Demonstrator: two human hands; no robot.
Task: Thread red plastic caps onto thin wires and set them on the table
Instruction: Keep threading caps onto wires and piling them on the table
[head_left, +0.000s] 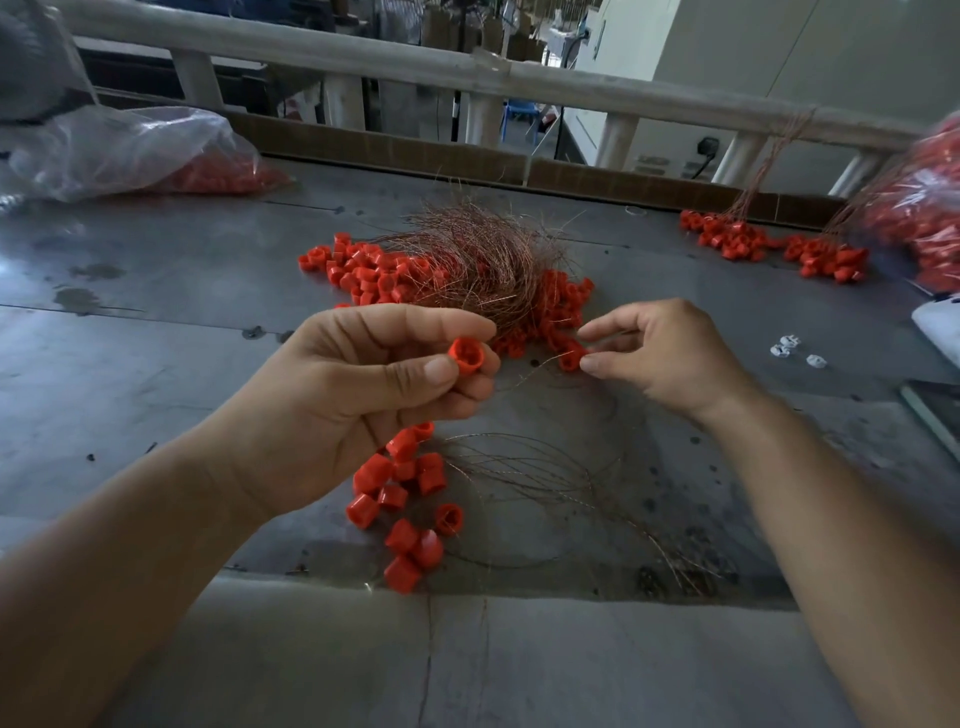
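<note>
A red cap (466, 355) sits pinched between the thumb and forefinger of the left hand (363, 400), open end toward the camera, held above the grey table (156, 374); a thin wire (524, 375) runs from just beside this cap across to a second cap (571, 358), which the right hand (660, 353) grips narrowly between thumb tip and fingertip, the other fingers loosely curled; whether the wire passes through the first cap cannot be told; below the first cap, a loose cluster of caps (405, 499) lies on the table, and to the right of that cluster a spray of bare wires (561, 478) fans out flat; beyond the first cap, farther up the table, a tangled bundle of copper wires (478, 254) rests on a heap of threaded caps (374, 270); far right of the first cap, toward the table's back edge, another group of caps on wires (769, 249) lies near a bulging bag of red caps (930, 208); far left of it, a clear plastic bag (130, 150) holds more red pieces; right of the second cap, a few small white parts (792, 349) lie on the table; a pale railing (467, 73) runs behind the table.
</note>
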